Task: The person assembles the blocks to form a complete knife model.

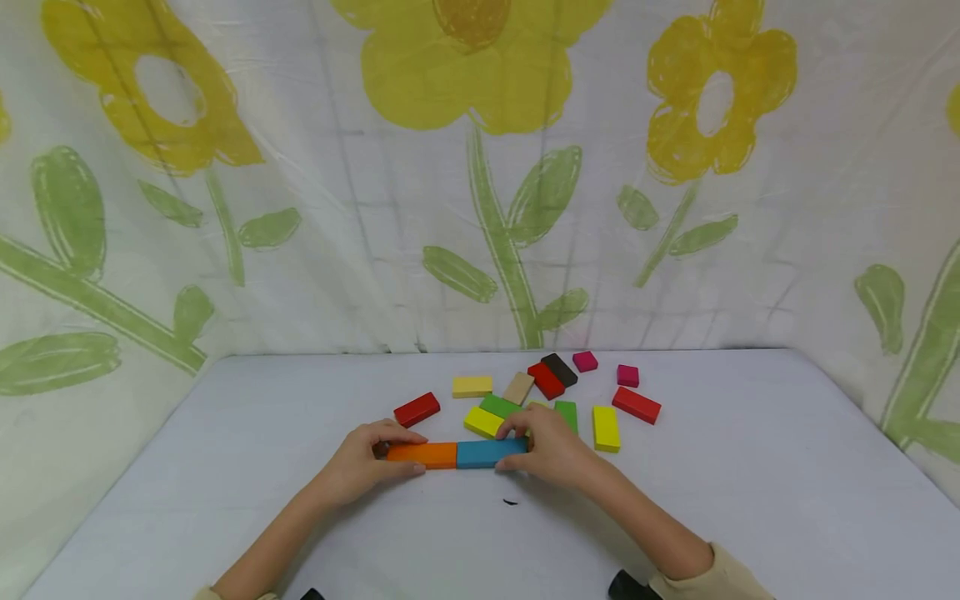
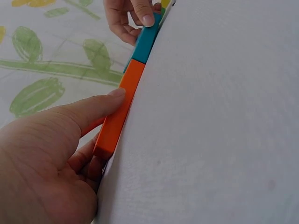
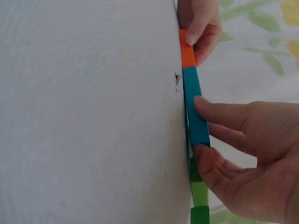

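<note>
An orange block (image 1: pixel 429 456) and a blue block (image 1: pixel 483 454) lie end to end in one straight line on the white table. My left hand (image 1: pixel 358 464) holds the orange block near its outer end, thumb (image 2: pixel 112 100) on the near long side and fingers on the far side. Around the outer part of the blue block my right hand (image 1: pixel 557 450) has its thumb and fingers, gripping it. In the right wrist view a fingertip (image 3: pixel 202 151) rests at the blue block's outer end.
Behind the hands several loose blocks are scattered, among them a red block (image 1: pixel 417 409), a yellow block (image 1: pixel 606 429), a green block (image 1: pixel 567 415) and a black block (image 1: pixel 559 369). A small dark mark (image 1: pixel 511 502) shows on the table (image 1: pixel 450 542) in front. A flower-printed curtain (image 1: pixel 300 275) hangs behind.
</note>
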A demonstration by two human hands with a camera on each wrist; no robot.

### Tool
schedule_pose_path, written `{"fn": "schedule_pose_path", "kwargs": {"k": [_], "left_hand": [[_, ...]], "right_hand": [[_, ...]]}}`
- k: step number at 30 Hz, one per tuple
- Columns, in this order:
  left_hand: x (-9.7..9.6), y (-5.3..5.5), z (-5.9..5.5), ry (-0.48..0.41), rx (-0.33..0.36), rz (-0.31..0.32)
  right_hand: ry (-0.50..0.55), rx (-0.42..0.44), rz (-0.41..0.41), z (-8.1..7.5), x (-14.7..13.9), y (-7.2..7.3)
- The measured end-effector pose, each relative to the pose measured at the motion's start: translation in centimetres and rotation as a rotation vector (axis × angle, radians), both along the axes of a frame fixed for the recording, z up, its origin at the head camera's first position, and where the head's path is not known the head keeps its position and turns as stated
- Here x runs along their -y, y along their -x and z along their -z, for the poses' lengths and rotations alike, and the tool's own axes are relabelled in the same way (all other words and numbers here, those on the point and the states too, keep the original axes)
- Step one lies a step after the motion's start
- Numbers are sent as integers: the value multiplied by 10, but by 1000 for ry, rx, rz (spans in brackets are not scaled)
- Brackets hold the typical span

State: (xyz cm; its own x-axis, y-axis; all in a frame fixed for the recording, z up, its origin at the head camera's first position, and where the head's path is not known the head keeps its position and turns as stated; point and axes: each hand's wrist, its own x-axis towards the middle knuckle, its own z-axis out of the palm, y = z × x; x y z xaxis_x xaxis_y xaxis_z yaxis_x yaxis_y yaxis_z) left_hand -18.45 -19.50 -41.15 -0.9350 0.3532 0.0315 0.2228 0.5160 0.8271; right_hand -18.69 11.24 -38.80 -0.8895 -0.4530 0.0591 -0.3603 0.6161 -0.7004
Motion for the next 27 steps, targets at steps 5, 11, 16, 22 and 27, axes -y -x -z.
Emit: {"fn": "schedule_pose_path", "kwargs": {"k": [5, 11, 16, 22, 27], "left_hand": [[0, -1, 0, -2, 1, -11], [0, -2, -1, -10, -2, -9], [-1, -2, -1, -11, -6, -6], [-1, -2, 0, -10, -13, -7], [-1, -3, 1, -13, -15, -7]], "right_hand": [[-3, 3, 4, 0, 1, -1], [-14, 2, 13, 1, 2, -1], [-3, 18, 11, 1, 1, -2], [24, 67, -18, -2, -4, 1], [33, 102, -10, -10, -11, 2]]}}
